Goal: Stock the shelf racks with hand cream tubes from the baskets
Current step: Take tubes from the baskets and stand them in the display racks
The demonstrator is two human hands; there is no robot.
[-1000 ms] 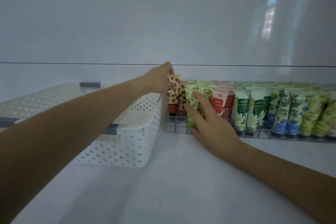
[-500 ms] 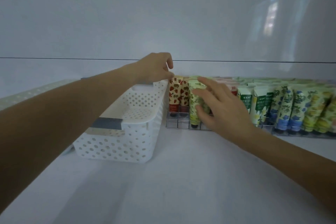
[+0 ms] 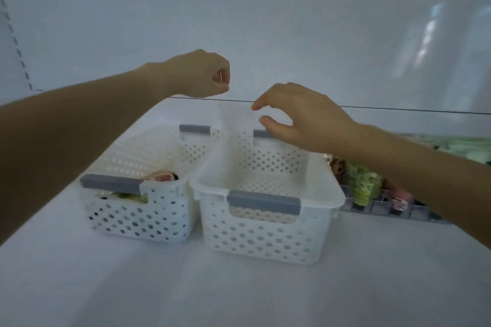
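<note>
On the shelf (image 3: 239, 297), left basket (image 3: 138, 216) and right basket (image 3: 265, 239) side by side, loose tubes (image 3: 162, 177) in the left basket, rack (image 3: 377, 208) just right of the right basket, upright tubes (image 3: 362, 184) standing in it.

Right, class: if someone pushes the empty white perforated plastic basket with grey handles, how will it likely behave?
Probably light: the white perforated plastic basket looks empty and its walls are full of holes. It likely slides rather than tips, having a low, wide base on the smooth white shelf.

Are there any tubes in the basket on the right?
No: the right basket shows only its bare perforated floor and walls, while tubes lie in the left basket.
</note>
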